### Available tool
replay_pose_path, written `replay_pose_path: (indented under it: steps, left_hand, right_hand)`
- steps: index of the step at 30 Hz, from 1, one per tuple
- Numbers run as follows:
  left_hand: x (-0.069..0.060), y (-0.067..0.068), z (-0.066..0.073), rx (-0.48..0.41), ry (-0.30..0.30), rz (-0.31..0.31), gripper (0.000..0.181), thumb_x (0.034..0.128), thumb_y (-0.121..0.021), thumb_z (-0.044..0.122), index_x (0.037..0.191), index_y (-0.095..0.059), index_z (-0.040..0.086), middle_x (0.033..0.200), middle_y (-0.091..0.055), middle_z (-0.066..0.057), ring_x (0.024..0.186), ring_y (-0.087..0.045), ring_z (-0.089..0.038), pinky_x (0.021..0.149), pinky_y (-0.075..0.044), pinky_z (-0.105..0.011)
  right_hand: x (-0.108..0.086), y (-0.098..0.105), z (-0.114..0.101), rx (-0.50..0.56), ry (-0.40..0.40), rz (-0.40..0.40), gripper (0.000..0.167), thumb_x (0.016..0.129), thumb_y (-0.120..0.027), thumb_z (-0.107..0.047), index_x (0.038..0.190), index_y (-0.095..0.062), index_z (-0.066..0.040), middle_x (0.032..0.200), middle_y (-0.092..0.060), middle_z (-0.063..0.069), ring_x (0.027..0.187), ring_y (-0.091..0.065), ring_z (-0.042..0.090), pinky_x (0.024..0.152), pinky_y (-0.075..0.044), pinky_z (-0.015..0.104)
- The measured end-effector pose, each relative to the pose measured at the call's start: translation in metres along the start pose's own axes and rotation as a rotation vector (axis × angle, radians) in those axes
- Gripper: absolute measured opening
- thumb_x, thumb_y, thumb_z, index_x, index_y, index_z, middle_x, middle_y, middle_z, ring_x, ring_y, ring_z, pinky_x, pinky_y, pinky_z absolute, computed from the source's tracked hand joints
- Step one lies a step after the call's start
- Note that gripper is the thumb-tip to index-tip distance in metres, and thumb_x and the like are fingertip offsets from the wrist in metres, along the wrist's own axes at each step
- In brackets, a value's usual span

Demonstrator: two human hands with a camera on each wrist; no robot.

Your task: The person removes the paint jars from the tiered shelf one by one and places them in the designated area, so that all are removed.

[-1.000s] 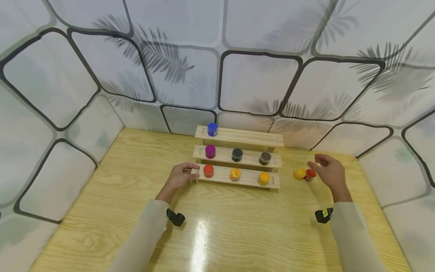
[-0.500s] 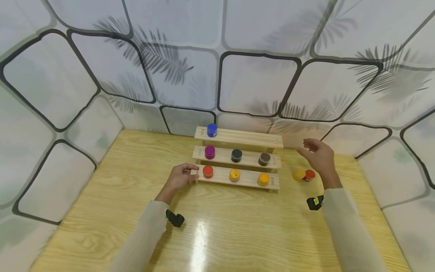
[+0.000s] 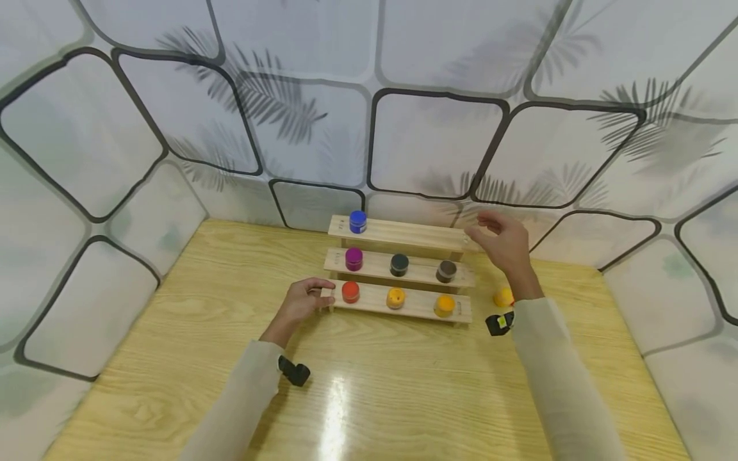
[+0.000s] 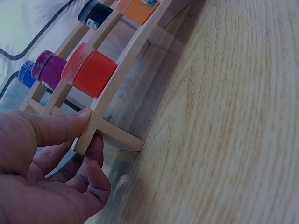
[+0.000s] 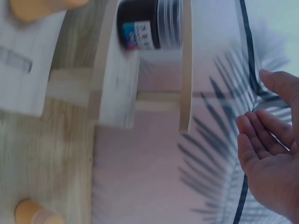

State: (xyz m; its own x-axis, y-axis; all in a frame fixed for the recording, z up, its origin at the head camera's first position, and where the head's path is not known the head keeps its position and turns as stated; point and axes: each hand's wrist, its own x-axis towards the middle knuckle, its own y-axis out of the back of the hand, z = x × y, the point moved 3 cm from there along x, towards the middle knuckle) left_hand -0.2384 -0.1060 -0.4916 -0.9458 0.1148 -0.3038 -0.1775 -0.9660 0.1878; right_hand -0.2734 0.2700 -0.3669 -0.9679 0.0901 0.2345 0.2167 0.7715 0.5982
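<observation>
A three-tier wooden rack (image 3: 403,232) holds several small paint jars. My left hand (image 3: 301,301) pinches the left end of its lowest shelf between thumb and fingers, beside a red paint jar (image 4: 88,70). Above the rack's right end is my right hand (image 3: 503,243), fingers loosely bent and nothing between them in the right wrist view. A blue jar (image 3: 357,221) stands on the top shelf. Purple (image 3: 354,259), dark green-black (image 3: 399,264) and dark brown (image 3: 446,271) jars occupy the middle one. On the bottom are the red, a yellow (image 3: 395,298) and an orange-yellow jar (image 3: 444,305).
A yellow jar (image 3: 503,296) lies on the wooden table (image 3: 369,384) right of the rack. Only a sliver of the red jar next to it shows past my right wrist. A patterned wall covering (image 3: 438,141) rises close behind the rack.
My right hand has moved left and away from me, from beside the loose jars to the rack's top right end. My left hand keeps its grip on the rack.
</observation>
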Motion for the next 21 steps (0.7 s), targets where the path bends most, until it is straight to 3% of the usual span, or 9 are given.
replay_pose_path:
  steps: [21]
  left_hand:
    - [-0.001, 0.000, 0.003, -0.016, -0.012, -0.018, 0.030, 0.0830, -0.070, 0.003, 0.112, -0.064, -0.002, 0.057, -0.036, 0.004, 0.053, -0.031, -0.011, 0.051, -0.032, -0.025]
  right_hand:
    - [0.028, -0.063, -0.066, 0.110, 0.086, -0.092, 0.046, 0.086, -0.070, -0.024, 0.124, -0.060, -0.001, 0.120, -0.062, 0.018, 0.112, -0.057, 0.031, 0.103, -0.041, 0.041]
